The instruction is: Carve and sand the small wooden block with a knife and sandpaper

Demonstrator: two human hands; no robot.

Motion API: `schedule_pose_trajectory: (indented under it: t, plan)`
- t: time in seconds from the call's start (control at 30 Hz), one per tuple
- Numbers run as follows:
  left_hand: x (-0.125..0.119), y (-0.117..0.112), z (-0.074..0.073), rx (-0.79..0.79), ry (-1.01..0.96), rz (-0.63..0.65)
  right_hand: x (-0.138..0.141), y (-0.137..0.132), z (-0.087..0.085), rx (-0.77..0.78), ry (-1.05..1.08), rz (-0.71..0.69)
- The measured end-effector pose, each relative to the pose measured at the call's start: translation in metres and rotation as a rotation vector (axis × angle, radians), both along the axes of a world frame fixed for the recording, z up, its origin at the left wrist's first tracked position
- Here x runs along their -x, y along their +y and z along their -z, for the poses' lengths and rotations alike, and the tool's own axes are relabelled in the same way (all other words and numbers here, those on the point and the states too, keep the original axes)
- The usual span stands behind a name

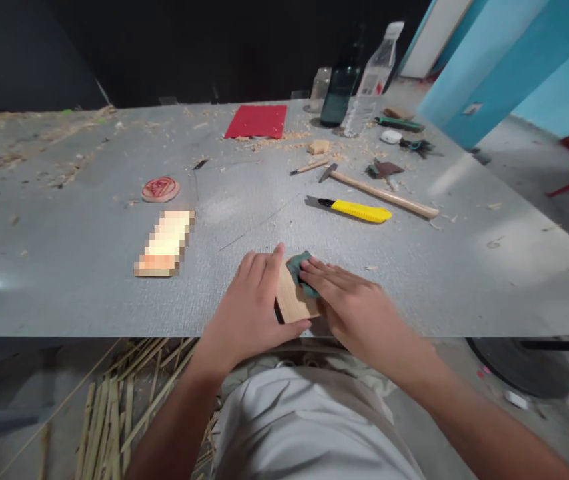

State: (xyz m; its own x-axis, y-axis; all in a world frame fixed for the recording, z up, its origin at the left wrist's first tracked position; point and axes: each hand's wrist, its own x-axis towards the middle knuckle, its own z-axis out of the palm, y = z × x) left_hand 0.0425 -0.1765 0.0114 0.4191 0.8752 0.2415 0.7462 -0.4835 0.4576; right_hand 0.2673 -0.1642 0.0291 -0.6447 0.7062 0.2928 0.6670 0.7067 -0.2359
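Observation:
A small pale wooden block (296, 299) lies at the table's near edge, directly in front of me. My left hand (251, 300) grips its left side, thumb along the near edge and fingers along the far left. My right hand (347, 297) presses a folded piece of green sandpaper (301, 265) onto the block's top with its fingertips. Part of the block's right side is hidden under that hand. Beyond my hands lie a yellow utility knife (361, 211) with its blade out and a hammer (384, 193) with a wooden handle.
A blurred-out rectangle (167, 243) and a round wooden disc (161, 189) with red markings lie to the left. Farther back are a red sheet (257, 121), wood shavings, a dark bottle (338, 97) and a clear plastic bottle (371, 83). Bamboo sticks (107, 420) lie below the table.

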Motion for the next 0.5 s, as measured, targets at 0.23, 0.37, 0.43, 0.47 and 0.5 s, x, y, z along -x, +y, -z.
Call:
schedule_pose_trajectory:
  t: [0.23, 0.37, 0.43, 0.47, 0.5]
  plan:
    - [-0.003, -0.005, 0.001, 0.030, -0.033, -0.099, 0.016, -0.020, -0.009, -0.068, -0.163, -0.018]
    - [-0.002, -0.004, 0.001, 0.023, -0.032, -0.076, 0.003, -0.054, -0.011, -0.130, -0.163, -0.070]
    - [-0.002, -0.003, 0.002, 0.026, -0.031, -0.042, -0.001, -0.054, -0.011, -0.104, -0.160, -0.083]
    - [-0.001, -0.002, 0.002, 0.028, -0.034, -0.028, -0.002, -0.048, -0.011, -0.085, -0.163, -0.079]
    - [-0.001, -0.002, 0.002, 0.028, -0.035, -0.015, -0.002, -0.039, -0.012, -0.063, -0.172, -0.067]
